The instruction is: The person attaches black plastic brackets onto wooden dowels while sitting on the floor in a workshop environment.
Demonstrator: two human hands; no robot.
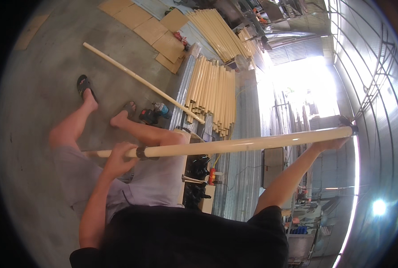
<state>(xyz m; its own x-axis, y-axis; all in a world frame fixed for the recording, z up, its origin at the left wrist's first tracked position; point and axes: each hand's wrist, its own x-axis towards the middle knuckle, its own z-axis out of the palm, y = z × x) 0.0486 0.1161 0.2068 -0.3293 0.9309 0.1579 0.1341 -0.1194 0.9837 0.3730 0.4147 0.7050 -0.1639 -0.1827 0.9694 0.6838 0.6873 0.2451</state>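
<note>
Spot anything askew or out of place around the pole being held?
One long cream pole lies alone, slanted across the grey concrete floor, apart from the neat stack of cream poles. The left hand and right hand hold another cream pole roughly level. Nothing looks damaged.

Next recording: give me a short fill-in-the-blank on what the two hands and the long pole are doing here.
1. Both hands hold one long cream-coloured round ____.
2. The left hand grips it beside a ____ band wrapped around the long cream-coloured round pole.
3. The right hand supports it from ____, near its far end.
4. On the grey concrete floor a second, thinner cream pole lies ____ by either hand.

Missing words: pole; black; below; untouched
</note>
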